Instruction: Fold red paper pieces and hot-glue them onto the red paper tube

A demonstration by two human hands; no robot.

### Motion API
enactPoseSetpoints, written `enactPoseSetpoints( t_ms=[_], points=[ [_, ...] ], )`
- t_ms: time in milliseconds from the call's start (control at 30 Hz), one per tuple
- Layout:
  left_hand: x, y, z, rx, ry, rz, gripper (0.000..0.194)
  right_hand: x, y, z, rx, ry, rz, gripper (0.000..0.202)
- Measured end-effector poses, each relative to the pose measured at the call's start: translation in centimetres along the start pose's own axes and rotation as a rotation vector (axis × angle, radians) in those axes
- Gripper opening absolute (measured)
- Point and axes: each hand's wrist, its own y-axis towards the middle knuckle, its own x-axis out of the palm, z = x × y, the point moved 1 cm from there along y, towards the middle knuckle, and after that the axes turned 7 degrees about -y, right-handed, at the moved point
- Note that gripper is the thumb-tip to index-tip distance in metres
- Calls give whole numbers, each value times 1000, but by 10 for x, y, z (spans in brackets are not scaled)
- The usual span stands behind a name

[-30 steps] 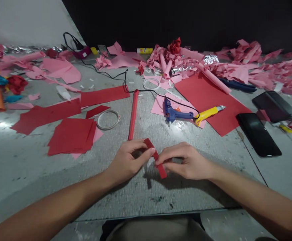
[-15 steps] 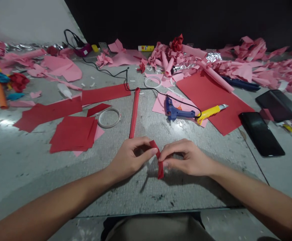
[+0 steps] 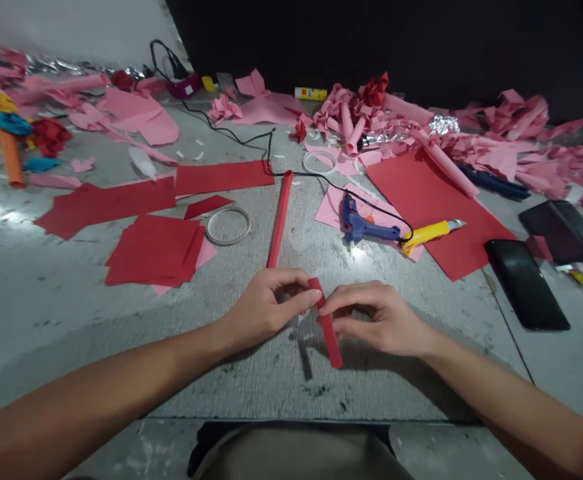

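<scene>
Between both hands, just above the table, is a narrow folded strip of red paper (image 3: 332, 343), its lower end slanting toward me. My left hand (image 3: 274, 303) pinches the strip near its upper end, thumb on top. The thumb and fingertips of my right hand (image 3: 379, 317) grip its right edge, slightly lower. Just beyond my left hand lies a long thin red paper stick (image 3: 280, 220), pointing away from me. To its left sit a roll of white tape (image 3: 229, 225) and a stack of red paper squares (image 3: 154, 250).
A blue glue gun (image 3: 366, 227) with a black cord lies beside a yellow utility knife (image 3: 429, 233). Behind them is a large red sheet (image 3: 436, 207). A black phone (image 3: 526, 283) rests at right. Crumpled pink paper (image 3: 511, 120) lines the back, near a glue stick (image 3: 310, 93).
The red strip has turned in my fingers, and more of its length now shows below them. Both hands keep hold of it. The whole view has shifted and tilted slightly.
</scene>
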Motion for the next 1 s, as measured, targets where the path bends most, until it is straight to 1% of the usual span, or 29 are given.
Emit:
enactPoseSetpoints(
  t_ms=[67,133,200,267,300,333,467,600,633,733,800,867,1000],
  points=[
    [1,0,0,9,22,-26,22,0,1,1,-35,-1,-14,10],
    [3,-1,2,45,56,-21,16,0,1,2,-61,17,-36,8],
    [5,-3,4,123,126,19,11,0,2,3,-51,25,-46,9],
    [6,-4,6,230,206,67,12,-1,2,5,-20,34,-43,11],
    [6,-5,7,266,224,80,12,-1,2,5,-7,43,-40,12],
    [5,-4,7,274,222,85,11,-1,1,5,1,54,-37,13],
    [3,-2,4,184,159,77,12,-2,1,4,1,44,-30,11],
    [2,-1,5,254,235,132,15,1,1,1,-33,-19,-52,13],
    [1,-1,5,246,236,133,14,2,1,0,-51,-26,-63,13],
    [1,1,3,164,191,95,14,5,1,-1,-87,-36,-65,12],
    [0,2,2,155,188,90,17,5,1,-1,-100,-55,-58,11],
    [-1,3,2,182,213,133,21,5,0,0,-110,-82,-59,10],
    [-3,3,2,194,220,262,19,5,-1,2,-109,-112,-97,9]
  ],
)
